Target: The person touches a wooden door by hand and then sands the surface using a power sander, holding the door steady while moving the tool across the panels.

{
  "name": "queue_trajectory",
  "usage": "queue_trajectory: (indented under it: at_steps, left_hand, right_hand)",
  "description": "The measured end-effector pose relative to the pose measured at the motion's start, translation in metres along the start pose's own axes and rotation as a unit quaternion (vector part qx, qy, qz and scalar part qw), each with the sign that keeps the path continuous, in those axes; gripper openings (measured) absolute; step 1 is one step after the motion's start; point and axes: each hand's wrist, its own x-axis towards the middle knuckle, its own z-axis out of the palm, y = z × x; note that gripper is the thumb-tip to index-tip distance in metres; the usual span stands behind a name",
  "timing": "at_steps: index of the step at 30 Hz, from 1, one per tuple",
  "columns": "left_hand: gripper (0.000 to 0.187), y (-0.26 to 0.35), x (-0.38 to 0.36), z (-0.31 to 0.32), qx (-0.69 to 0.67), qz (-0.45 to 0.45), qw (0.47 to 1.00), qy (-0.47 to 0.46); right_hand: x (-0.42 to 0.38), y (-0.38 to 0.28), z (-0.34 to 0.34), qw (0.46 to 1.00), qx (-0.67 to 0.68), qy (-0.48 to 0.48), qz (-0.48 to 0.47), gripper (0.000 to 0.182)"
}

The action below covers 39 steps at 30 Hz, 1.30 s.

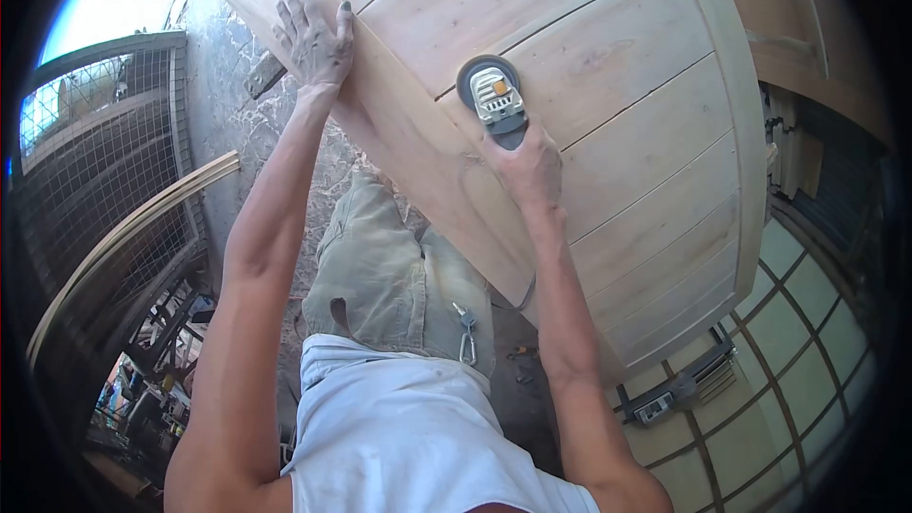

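Note:
A large wooden door panel (608, 85), made of pale boards with dark grooves between them, lies in front of me. My left hand (318, 46) rests flat on its wide near border board (408, 123), fingers spread. My right hand (528, 166) is wrapped around the body of an angle grinder (496, 95). The grinder's round dark disc sits on the boards close to the inner edge of the border. Whether the disc is spinning cannot be made out. A dark cord shows below the panel's near edge.
At left stand a wire mesh gate (104, 123) and long thin wood strips (133, 237). A cluttered heap (152, 399) lies lower left. To the lower right, a black-and-grey tool (665, 404) lies by pale gridded panels (769, 408). A carabiner (467, 347) hangs at my trousers.

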Motion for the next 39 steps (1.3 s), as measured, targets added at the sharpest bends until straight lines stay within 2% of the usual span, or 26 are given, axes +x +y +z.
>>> queue_trajectory:
  at_steps: [3, 11, 17, 20, 23, 26, 29, 32, 35, 39]
  left_hand:
    - [0.086, 0.006, -0.009, -0.002, 0.035, -0.033, 0.998, -0.036]
    - [0.087, 0.014, -0.006, -0.003, 0.047, -0.040, 0.997, -0.052]
    - [0.092, 0.014, -0.007, -0.006, 0.058, -0.040, 0.995, -0.076]
    - [0.092, 0.010, -0.008, -0.005, 0.059, -0.031, 0.994, -0.081]
    - [0.092, 0.010, -0.004, -0.006, 0.060, -0.028, 0.994, -0.082]
    - [0.093, 0.007, -0.003, -0.008, 0.057, -0.029, 0.994, -0.089]
    - [0.094, 0.004, -0.003, -0.009, 0.054, -0.029, 0.994, -0.090]
    - [0.094, -0.001, 0.000, -0.006, 0.056, -0.028, 0.994, -0.086]
    - [0.094, -0.004, 0.002, -0.006, 0.058, -0.030, 0.994, -0.087]
    - [0.095, -0.009, 0.003, -0.003, 0.063, -0.029, 0.994, -0.084]
  right_hand:
    - [0.000, -0.003, 0.007, 1.000, -0.008, -0.005, -0.014, 0.057]
    - [-0.025, 0.001, 0.004, 0.999, -0.008, 0.004, -0.035, 0.055]
    - [-0.071, 0.044, -0.019, 0.999, 0.005, -0.008, 0.035, 0.056]
    - [-0.101, 0.086, -0.021, 0.998, 0.003, 0.027, 0.053, 0.056]
    - [-0.120, 0.114, -0.020, 0.984, -0.010, 0.030, 0.176, 0.056]
    - [-0.123, 0.113, -0.028, 0.976, 0.054, 0.066, 0.200, 0.055]
    - [-0.130, 0.120, -0.012, 0.988, 0.035, 0.041, 0.144, 0.056]
    - [-0.133, 0.119, -0.006, 0.996, 0.049, 0.058, 0.042, 0.055]
    - [-0.132, 0.114, -0.003, 0.992, 0.037, 0.041, 0.117, 0.055]
    - [-0.130, 0.114, -0.006, 0.992, 0.053, 0.029, 0.107, 0.056]
